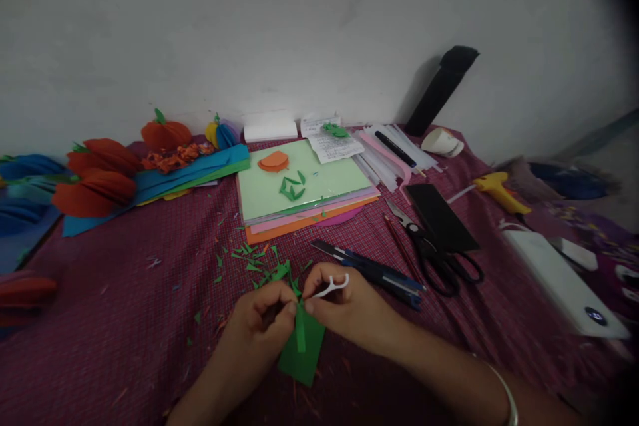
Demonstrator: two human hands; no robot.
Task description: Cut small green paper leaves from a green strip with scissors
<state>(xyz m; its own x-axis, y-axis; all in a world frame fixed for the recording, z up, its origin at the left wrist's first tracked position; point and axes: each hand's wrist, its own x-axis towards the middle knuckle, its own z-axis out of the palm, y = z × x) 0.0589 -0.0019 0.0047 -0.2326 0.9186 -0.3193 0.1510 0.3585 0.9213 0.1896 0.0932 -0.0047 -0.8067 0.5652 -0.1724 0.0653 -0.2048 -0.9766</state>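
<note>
Both my hands meet low in the middle of the head view over a maroon checked cloth [124, 319]. My left hand [262, 319] and my right hand [344, 306] pinch the top of a green paper piece [302, 349], which hangs down between them with a narrow folded strip along its middle. A small white looped thing [333, 287] is hooked over my right hand's fingers. Several green paper scraps [254, 265] lie just beyond my fingers.
A stack of coloured paper sheets [304, 190] carries an orange cutout [273, 161] and green bits. Black scissors [434, 253], a dark utility knife [369, 267], a phone [442, 216], a yellow glue gun [496, 190] and a white box [564, 283] lie right. Orange paper pumpkins [100, 173] sit left.
</note>
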